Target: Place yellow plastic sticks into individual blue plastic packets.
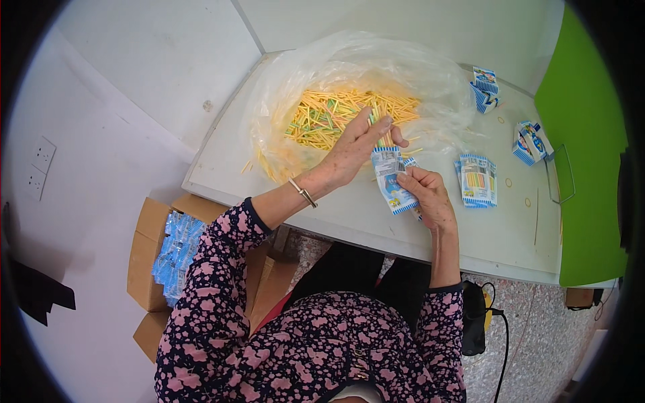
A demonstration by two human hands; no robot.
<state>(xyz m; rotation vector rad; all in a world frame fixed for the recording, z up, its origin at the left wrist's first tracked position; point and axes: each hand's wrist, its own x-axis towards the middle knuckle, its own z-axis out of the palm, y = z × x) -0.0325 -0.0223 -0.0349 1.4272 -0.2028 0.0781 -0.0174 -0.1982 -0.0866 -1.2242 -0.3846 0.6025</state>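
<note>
A small bunch of thin yellow, orange and green sticks [384, 140] is in my left hand [353, 151], whose fingers wrap round it. The bunch's lower ends meet the top of a blue-and-white packet [390, 180]; how far they go in is hidden. Pinched between thumb and fingers of my right hand [430, 195] is that packet, and part of another packet shows behind it. Just beyond my left hand, a large heap of the same sticks [322, 117] lies in a wide-mouthed clear plastic bag [265, 101] on the white table [336, 218].
Filled packets [477, 181] lie stacked right of my right hand. Farther right are more packets [531, 142], a wire stand [563, 174] and loose rubber bands [508, 182]. A green panel [584, 121] borders the table. Lower left, a cardboard box [144, 269] holds blue packets [178, 255].
</note>
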